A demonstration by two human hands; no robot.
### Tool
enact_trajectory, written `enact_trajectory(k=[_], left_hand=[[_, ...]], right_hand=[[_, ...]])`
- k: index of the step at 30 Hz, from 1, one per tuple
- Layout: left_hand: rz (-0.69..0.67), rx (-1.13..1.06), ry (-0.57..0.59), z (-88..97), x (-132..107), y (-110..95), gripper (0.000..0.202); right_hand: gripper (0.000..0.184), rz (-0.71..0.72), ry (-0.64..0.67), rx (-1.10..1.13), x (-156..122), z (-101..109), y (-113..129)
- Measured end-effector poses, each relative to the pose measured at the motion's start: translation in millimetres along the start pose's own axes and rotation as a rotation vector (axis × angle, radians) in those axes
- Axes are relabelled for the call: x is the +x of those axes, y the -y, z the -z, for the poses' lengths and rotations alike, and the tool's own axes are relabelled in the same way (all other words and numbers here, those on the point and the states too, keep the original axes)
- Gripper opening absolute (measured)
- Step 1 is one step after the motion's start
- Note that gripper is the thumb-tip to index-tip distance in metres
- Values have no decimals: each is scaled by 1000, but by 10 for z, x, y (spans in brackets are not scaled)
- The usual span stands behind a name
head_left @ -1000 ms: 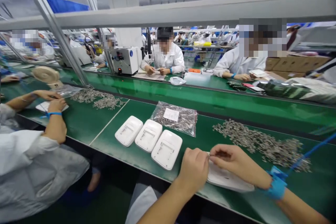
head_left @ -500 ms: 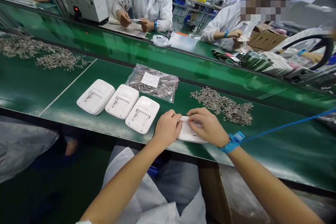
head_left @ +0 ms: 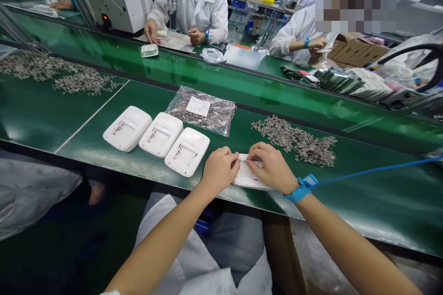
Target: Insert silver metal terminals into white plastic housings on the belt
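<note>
A white plastic housing (head_left: 246,179) lies on the green bench surface in front of me, partly covered by both hands. At its left end my left hand (head_left: 221,168) is closed, with thumb and index finger pinched together over the housing. My right hand (head_left: 273,166) reaches in from the right, its fingertips pinched close to the left ones. Whatever the fingertips hold is too small or hidden to make out. Just behind the right hand spreads a pile of small metal parts (head_left: 297,140). Left of my hands sit three similar housings, the nearest housing (head_left: 187,152) showing a recessed compartment.
A clear bag of metal parts (head_left: 202,110) with a white label lies behind the housings. Another metal heap (head_left: 83,80) is farther left. A blue cord (head_left: 374,169) runs from my right wristband. Across the green divider (head_left: 242,78), co-workers in white coats sit.
My right fingertips have drawn slightly left, closer to my left hand. Across the divider, a co-worker's hands have parted, and a pale object now lies on the ledge beside them.
</note>
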State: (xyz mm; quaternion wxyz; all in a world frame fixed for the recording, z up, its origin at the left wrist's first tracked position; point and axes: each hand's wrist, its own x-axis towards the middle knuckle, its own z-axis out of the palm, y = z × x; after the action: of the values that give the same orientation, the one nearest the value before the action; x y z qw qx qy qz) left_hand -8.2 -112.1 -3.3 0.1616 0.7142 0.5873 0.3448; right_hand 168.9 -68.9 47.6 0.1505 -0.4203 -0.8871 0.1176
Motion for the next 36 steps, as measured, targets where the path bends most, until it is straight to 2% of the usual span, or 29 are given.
enact_trajectory(k=[4, 7, 9, 13, 16, 19, 32, 36], left_hand=[[21, -16, -9, -2, 25, -15, 25], [99, -63, -20, -6, 63, -49, 21], [177, -92, -26, -9, 89, -76, 13], [256, -96, -25, -11, 118, -113, 12], [259, -98, -2, 6, 124, -139, 11], [275, -77, 9, 27, 132, -170, 12], [255, -28, -28, -26, 132, -210, 14], [207, 50, -74, -71, 106, -217, 13]], right_hand=[[11, -76, 55, -17, 110, -6, -62], [18, -118, 87, -40, 177, 5, -103], [18, -79, 66, -48, 139, 12, -101], [10, 112, -97, -96, -141, 4, -57], [14, 221, -176, -110, -347, -14, -48], [18, 234, -205, -118, -422, -34, -62], [18, 255, -153, -164, -382, -18, -36], [18, 256, -221, -167, -387, -57, 9]])
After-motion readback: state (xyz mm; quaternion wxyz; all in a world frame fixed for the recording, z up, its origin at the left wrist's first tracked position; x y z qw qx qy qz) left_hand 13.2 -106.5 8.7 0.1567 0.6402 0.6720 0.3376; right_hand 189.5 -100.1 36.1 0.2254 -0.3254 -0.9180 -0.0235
